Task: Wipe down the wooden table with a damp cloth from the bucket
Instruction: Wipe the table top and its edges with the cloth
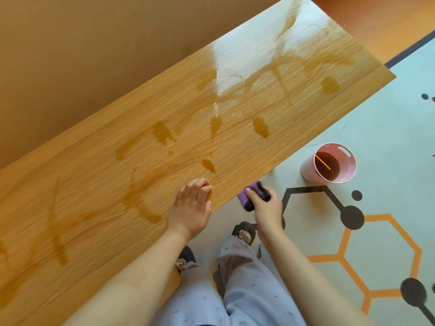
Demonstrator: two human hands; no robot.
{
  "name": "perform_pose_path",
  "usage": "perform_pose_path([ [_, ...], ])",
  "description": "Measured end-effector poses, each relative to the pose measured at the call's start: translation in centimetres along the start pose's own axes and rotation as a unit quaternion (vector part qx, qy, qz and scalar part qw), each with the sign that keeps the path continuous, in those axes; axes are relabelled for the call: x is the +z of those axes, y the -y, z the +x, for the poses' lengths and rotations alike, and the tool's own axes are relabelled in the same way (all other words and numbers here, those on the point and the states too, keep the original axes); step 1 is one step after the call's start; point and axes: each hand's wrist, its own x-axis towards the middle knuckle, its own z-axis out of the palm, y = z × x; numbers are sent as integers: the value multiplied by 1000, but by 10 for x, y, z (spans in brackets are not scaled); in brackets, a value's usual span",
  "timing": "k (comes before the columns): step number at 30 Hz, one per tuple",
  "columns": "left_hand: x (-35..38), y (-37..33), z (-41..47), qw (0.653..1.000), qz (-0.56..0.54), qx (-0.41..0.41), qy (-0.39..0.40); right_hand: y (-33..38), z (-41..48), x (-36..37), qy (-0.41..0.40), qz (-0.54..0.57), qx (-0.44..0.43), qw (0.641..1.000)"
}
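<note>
The long wooden table (98, 180) runs diagonally from lower left to upper right, streaked with wet arcs and small puddles. My left hand (191, 208) rests on its near edge, fingers curled and holding nothing. Just off that edge, my right hand (266, 205) is closed around a bunched purple cloth (247, 196) with a dark part, held above the floor. The pink bucket (306, 167) stands on the floor to the right of the table, its water dark, about a hand's length beyond the cloth.
A pale rug (376, 128) with orange hexagons and black dots covers the floor on the right. My legs in light trousers and slippers (243, 232) stand close to the table edge. An orange-brown wall (70, 55) borders the table's far side.
</note>
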Motion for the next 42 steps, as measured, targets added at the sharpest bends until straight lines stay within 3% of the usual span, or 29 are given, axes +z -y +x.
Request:
perform_pose_path([
  [5,0,0,1,1000,7,0,-13,4,9,-4,40,27,38,998],
  [15,0,-3,0,999,21,1,-25,78,102,-67,-92,53,-40,994],
  [24,0,-2,1,999,30,-14,15,17,27,-22,26,-12,1,1000],
  [30,-10,-6,6,1000,8,-23,13,55,60,-47,-7,-19,-29,999],
  [35,-11,-52,44,995,-55,73,-44,100,112,-86,-62,-5,-61,996],
  [38,0,-86,90,989,-74,129,-6,122,137,-104,-97,-12,-68,993],
  [42,14,-108,146,990,-46,123,55,116,145,-106,-94,-7,-57,994],
])
